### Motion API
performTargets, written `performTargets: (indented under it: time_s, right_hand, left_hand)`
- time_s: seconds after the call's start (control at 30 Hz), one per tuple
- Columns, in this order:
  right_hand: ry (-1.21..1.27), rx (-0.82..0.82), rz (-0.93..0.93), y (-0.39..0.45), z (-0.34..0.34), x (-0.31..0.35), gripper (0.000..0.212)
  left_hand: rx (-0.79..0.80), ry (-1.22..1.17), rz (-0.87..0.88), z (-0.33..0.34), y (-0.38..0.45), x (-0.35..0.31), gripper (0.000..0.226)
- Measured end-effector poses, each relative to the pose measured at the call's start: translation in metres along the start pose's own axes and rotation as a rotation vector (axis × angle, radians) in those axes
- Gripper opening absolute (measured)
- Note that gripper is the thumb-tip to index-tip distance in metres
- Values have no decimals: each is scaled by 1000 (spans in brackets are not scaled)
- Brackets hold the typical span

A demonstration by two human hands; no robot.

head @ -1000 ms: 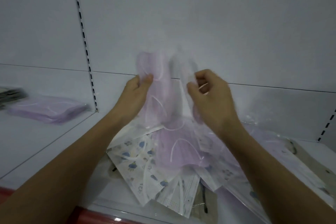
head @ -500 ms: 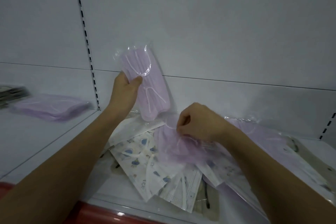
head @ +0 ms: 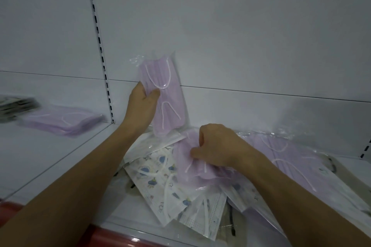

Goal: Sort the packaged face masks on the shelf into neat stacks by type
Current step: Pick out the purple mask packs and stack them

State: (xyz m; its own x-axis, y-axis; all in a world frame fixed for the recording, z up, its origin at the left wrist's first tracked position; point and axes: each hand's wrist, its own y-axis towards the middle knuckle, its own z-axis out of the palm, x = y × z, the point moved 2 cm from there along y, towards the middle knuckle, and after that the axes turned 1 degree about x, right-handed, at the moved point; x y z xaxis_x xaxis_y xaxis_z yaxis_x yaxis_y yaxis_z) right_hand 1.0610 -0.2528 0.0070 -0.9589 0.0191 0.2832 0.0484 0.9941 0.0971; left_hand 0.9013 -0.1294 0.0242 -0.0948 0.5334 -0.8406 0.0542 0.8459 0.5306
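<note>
Thumb and fingers of the left hand (head: 143, 104) clamp one long edge of a lilac mask pack (head: 163, 96), held upright and clear of the shelf (head: 60, 158) against the back panel (head: 220, 26). The right hand (head: 215, 147), knuckles up, curls its fingers into a second lilac pack (head: 188, 164) lying on top of the mixed heap (head: 180, 196) at the shelf's front edge; whether it has a firm hold or is only gathering the film cannot be told. Beneath it lie white printed packs (head: 158, 178), with a further lilac pack (head: 291, 158) toward the shelf's right end. A started lilac stack (head: 64, 119) sits in the neighbouring bay, left of the slotted upright (head: 100, 46), with a blurred dark pack (head: 14, 104) beside it at the left edge. The step in hand appears to be collecting lilac packs for that stack. Done well, the right hand would pinch the pack through the mask rather than the slippery loose film, lift it free without dragging the printed packs forward off the edge, and lay it flush against the pack in the left hand before both go to the stack.
</note>
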Motion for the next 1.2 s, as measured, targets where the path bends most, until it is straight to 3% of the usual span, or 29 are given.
performTargets:
  time_s: [0.2,0.33,0.43,0.5,0.57,0.63,0.73,0.8,0.87,0.93,1.07,1.2]
  right_hand:
    - [398,-136,128,-4,-33,-15,26]
    - [724,-441,138,-9,-57,-25,29]
    - [641,-693,-1,-10,-56,-16,22]
    - [481,-740,-146,-7,-41,-5,18]
    - [345,-695,-305,-1,-24,5,17]
    - [322,-565,-393,5,-13,8,16]
    - [522,-460,-447,5,-18,4,18]
    - [625,-629,-384,1,-32,-4,15]
    - [722,-735,-244,-2,-43,-13,41]
    - [892,-609,-185,-3,-47,-15,59]
    - [1022,-454,-297,1,-42,-11,37]
    - [955,-259,-182,4,-35,-14,38]
  left_hand:
    - [6,-8,35,3,-2,2,25]
    - [-40,-50,16,3,-2,2,25]
    - [67,-35,-31,8,-8,-4,19]
    - [255,-97,-64,15,-19,-14,25]
    - [484,-282,-96,23,-30,-23,46]
    - [577,-306,-71,27,-36,-29,49]
    - [448,-211,21,25,-30,-29,21]
    - [345,-280,2,20,-27,-29,16]
    - [315,-371,10,17,-26,-32,30]
    - [277,-374,83,16,-28,-36,37]
    - [289,-305,165,20,-33,-42,47]
    - [380,-150,118,27,-32,-31,57]
